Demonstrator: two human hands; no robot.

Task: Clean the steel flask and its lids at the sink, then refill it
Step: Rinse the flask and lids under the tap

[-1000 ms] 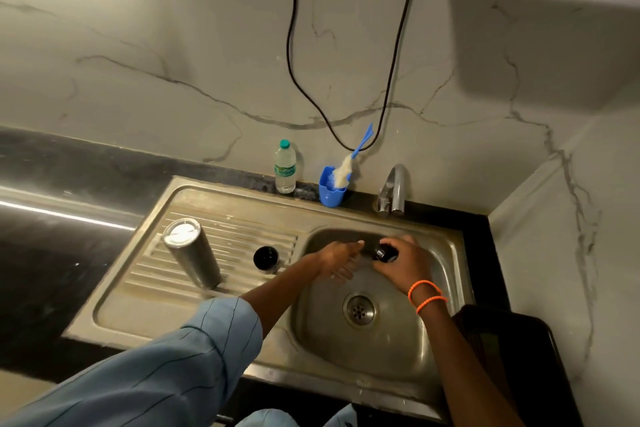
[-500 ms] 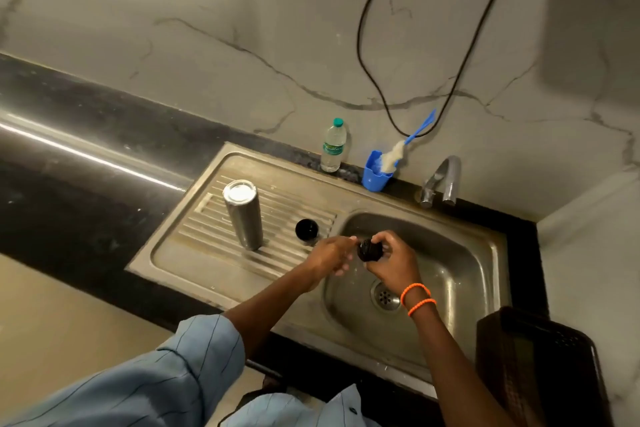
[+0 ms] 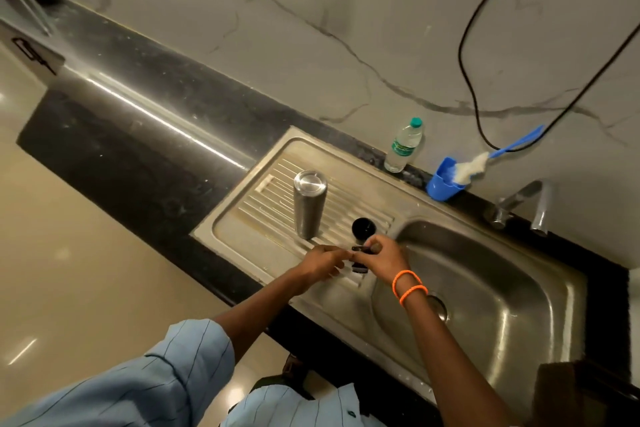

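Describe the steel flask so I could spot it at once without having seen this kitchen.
Find the steel sink set in the dark counter, then look to the ribbed draining board on its left. The flask is the tall plain metal cylinder standing upright there. Beside it sits a small black lid, far shorter, and the clear plastic bottle by the wall has a green cap.

We're in a home kitchen: a steel sink [image 3: 485,305] with a ribbed draining board [image 3: 277,218] set into a dark stone counter [image 3: 145,135], a tap [image 3: 526,204] at the back, marble-look wall [image 3: 311,28] behind, and a blue cup [image 3: 441,184] holding a brush [image 3: 485,158].
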